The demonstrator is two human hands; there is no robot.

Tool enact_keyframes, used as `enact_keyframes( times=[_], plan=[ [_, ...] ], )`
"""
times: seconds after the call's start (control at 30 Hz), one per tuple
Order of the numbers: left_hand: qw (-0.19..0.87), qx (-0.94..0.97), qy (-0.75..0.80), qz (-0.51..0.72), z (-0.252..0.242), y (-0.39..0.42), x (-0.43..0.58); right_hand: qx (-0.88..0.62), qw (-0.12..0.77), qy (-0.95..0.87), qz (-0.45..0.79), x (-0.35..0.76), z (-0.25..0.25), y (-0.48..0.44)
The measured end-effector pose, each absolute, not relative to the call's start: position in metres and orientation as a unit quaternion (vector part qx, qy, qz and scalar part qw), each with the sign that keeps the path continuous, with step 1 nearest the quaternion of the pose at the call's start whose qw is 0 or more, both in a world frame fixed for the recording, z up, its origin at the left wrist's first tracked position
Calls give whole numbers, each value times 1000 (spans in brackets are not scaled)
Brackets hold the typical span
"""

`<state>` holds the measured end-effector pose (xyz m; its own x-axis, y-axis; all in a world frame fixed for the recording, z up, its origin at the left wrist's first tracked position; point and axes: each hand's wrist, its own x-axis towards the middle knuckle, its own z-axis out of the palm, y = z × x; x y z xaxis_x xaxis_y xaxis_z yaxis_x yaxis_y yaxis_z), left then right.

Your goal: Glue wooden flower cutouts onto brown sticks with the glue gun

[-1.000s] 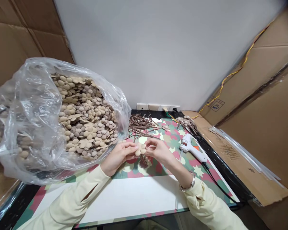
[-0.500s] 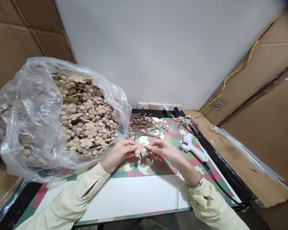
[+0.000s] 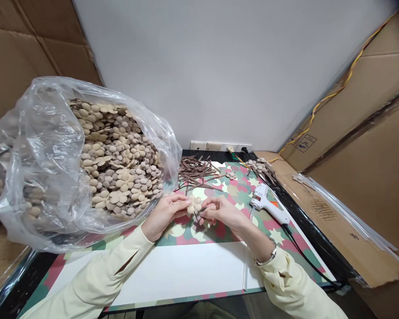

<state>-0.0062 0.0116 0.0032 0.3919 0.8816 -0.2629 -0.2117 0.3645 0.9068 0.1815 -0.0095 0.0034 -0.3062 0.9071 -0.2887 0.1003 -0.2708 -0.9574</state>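
Between my hands, over the middle of the table, is a beige fabric flower (image 3: 194,205). My left hand (image 3: 166,212) pinches its left petal between thumb and fingers. Brown cord (image 3: 198,218) hangs below the flower. My right hand (image 3: 224,213) is closed at the flower's right side, its fingertips pinching the brown cord close to the petals. How the cord joins the flower is too small to make out. Behind the hands lies a loose pile of brown cords (image 3: 199,170).
A big clear plastic bag (image 3: 49,133) full of beige and grey-brown flowers stands at left. On the right rests a white glue gun (image 3: 269,207) with its black cable. Clear glue sticks (image 3: 346,215) lie on cardboard. More flowers (image 3: 259,166) sit at the back, near wall sockets (image 3: 214,146).
My right fingers have shifted slightly down and left, closer to the flower and the hanging cord. The cord end that stuck out rightward is now mostly hidden. My left hand stays nearly still.
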Motion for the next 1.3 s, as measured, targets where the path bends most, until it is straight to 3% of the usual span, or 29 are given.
enact_keyframes(
  times=[0.2,0.43,0.93,1.13,1.3],
  plan=[
    [740,415,381,366,3,11,-8,-499,337,-603,523,186,12,-8],
    [803,408,323,291,-1,11,-10,-437,333,-572,609,190,4,-4],
    [845,357,286,277,-6,17,-13,-447,393,-541,594,182,-3,-5],
    [783,488,267,279,-3,8,-7,-436,443,-504,599,184,-3,-3],
    [674,603,315,288,1,-4,1,-399,431,-491,643,183,-3,-5]
  ],
)
